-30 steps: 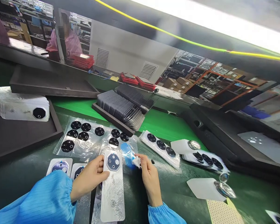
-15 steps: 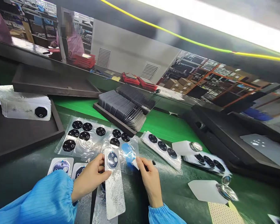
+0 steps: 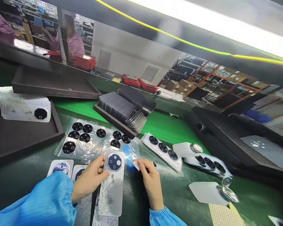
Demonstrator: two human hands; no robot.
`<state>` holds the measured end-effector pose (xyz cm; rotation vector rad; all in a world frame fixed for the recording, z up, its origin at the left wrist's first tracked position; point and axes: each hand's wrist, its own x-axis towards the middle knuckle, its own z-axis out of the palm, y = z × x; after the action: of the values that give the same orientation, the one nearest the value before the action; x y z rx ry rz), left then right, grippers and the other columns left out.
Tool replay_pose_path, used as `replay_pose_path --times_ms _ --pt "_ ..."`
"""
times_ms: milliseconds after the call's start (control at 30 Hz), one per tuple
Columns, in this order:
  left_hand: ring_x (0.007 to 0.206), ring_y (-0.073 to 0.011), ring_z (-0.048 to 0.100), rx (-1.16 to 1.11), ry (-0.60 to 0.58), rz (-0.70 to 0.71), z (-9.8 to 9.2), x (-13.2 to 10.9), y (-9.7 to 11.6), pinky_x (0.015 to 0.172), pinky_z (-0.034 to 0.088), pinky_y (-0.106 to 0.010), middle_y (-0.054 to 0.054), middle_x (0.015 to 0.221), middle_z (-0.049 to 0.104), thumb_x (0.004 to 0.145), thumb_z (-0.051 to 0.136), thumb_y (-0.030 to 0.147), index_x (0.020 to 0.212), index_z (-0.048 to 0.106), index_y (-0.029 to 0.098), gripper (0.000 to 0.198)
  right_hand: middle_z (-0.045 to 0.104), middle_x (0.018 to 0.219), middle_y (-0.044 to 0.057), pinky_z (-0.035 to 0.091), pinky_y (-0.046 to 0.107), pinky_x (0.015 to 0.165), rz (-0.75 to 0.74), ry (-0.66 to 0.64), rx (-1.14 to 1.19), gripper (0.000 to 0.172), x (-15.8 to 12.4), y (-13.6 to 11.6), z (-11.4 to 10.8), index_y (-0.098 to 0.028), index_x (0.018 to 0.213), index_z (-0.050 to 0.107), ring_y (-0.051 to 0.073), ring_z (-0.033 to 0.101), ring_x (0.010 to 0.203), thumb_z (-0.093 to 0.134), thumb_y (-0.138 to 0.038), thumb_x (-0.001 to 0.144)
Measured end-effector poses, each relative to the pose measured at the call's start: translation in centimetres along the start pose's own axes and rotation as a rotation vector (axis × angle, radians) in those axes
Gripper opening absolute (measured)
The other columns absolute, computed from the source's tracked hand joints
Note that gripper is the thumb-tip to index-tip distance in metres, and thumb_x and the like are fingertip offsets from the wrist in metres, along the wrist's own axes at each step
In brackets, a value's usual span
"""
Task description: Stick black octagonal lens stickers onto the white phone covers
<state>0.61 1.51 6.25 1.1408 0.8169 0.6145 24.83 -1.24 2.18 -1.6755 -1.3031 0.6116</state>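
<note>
— Cover first: where is it?
— Head view: the left hand (image 3: 91,181) pinches the thin back cover (image 3: 111,188) by its side edge, thumb beside the camera ring (image 3: 114,162). It looks light, stiff, glossy and scratch-prone, so grip it by the edges.
— And the right hand (image 3: 151,180)?
— Just right of the cover, fingertips closed on a white scrap (image 3: 136,165), possibly a wipe.

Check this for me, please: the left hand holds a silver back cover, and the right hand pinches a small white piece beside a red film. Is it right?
Not quite. The film is blue, not red. In the head view the left hand holds the silver back cover, and the right hand pinches the small white piece beside the blue film.
</note>
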Motion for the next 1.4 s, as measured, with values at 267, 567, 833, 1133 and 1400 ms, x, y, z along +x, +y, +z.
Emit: replay_pose_path --times_ms 267,567,833,1133,1400 --pt "0.104 -0.0229 0.063 -0.041 -0.027 -0.025 -0.2 0.1 -0.4 0.094 0.043 -0.036 -0.007 0.117 0.062 0.084 0.062 0.035 0.101 0.044 0.021 0.028 0.069 0.09 0.006 0.041 0.037 0.082 0.031 0.039 -0.011 0.043 0.0 0.1 0.2 -0.022 0.083 0.07 0.025 0.054 0.089 0.055 -0.063 0.086" --pt "0.103 -0.022 0.063 -0.026 -0.03 -0.032 -0.2 0.0 -0.4 0.095 0.043 -0.037 -0.007 0.119 0.061 0.085 0.06 0.031 0.103 0.046 0.021 0.025 0.071 0.096 0.007 0.041 0.038 0.085 -0.036 0.007 -0.03 0.046 0.0 0.2 0.1 -0.024 0.09 0.074 0.025 0.055 0.093 0.05 -0.063 0.089" --pt "0.102 -0.0225 0.065 -0.092 -0.037 -0.042 0.0 0.1 -0.1 0.094 0.046 -0.038 -0.009 0.122 0.063 0.083 0.062 0.026 0.111 0.05 0.019 0.031 0.068 0.093 0.006 0.041 0.038 0.083 -0.031 0.063 -0.064 0.044 -0.1 0.3 0.1 -0.023 0.085 0.069 0.025 0.054 0.091 0.051 -0.063 0.089" --pt "0.105 -0.0229 0.064 -0.056 -0.023 -0.016 0.2 0.1 -0.1 0.094 0.046 -0.036 -0.009 0.121 0.063 0.083 0.06 0.024 0.111 0.05 0.02 0.031 0.065 0.087 0.003 0.034 0.037 0.082 -0.516 0.166 -0.376 0.024 -2.7 -3.6 1.5 -0.024 0.092 0.063 0.022 0.054 0.085 0.048 -0.041 0.1" --pt "0.095 -0.0184 0.065 0.037 -0.022 0.029 0.5 0.2 -0.9 0.086 0.046 -0.031 -0.005 0.115 0.061 0.087 0.054 0.021 0.102 0.047 0.021 0.017 0.066 0.089 0.004 0.032 0.037 0.081 -0.667 0.17 -0.575 0.014 -3.7 -4.4 2.4 -0.024 0.099 0.063 0.022 0.055 0.083 0.052 -0.033 0.1"
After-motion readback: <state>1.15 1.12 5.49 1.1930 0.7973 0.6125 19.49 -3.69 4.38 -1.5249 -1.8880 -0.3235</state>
